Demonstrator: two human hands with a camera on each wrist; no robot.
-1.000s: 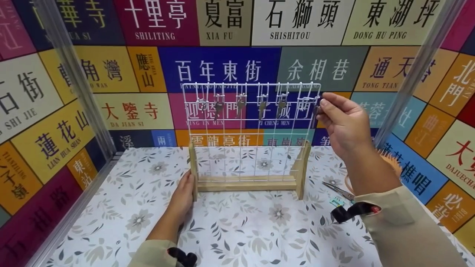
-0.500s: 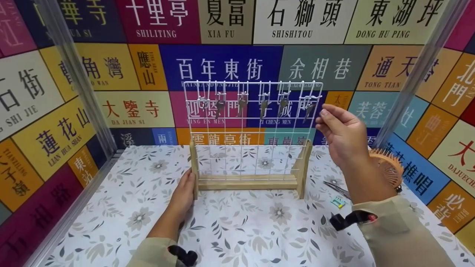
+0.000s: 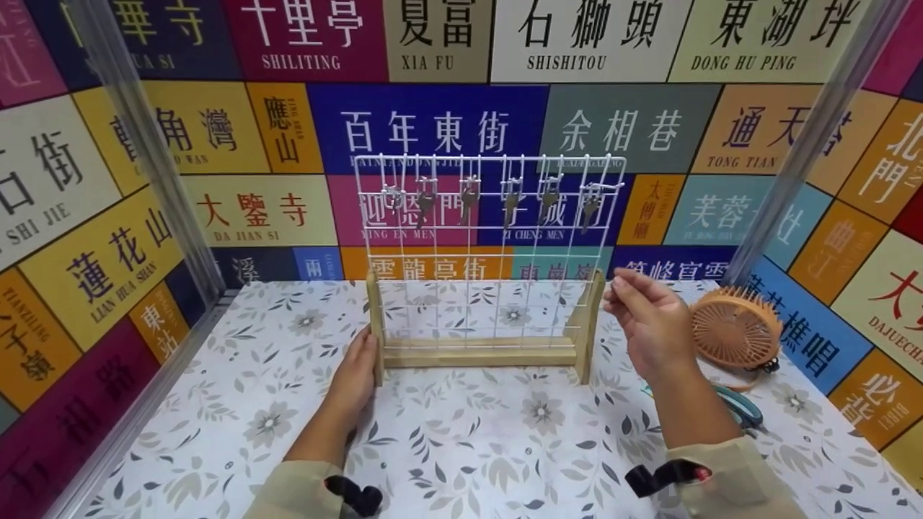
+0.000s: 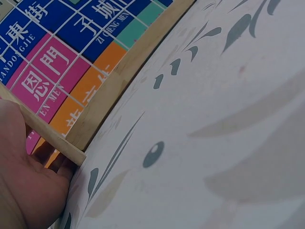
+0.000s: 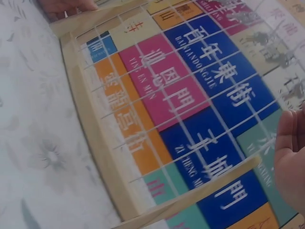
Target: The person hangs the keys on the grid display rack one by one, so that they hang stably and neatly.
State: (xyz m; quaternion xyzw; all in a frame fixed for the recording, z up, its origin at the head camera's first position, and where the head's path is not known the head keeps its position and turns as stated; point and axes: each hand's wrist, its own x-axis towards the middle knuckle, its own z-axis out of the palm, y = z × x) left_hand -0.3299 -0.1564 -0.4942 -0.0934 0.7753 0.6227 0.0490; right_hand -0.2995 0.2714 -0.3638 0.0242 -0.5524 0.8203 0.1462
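A white wire grid rack stands upright in a wooden frame, its left post held at the lower part by my left hand. In the left wrist view, the fingers of that hand reach round behind the post. Several metal keys hang in a row from hooks near the top of the grid. My right hand is in the air just right of the right post, fingers loosely bent with nothing between them. The right wrist view shows this hand beside the grid.
To the right, behind my right forearm, stands an orange fan. Teal-handled scissors lie near it, partly covered by the arm. A floral cloth covers the table. Sign-printed panels enclose the back and sides.
My right hand has let go of the rightmost key, which now hangs from its hook, and has dropped down beside the right post. My left hand has stayed on the left post.
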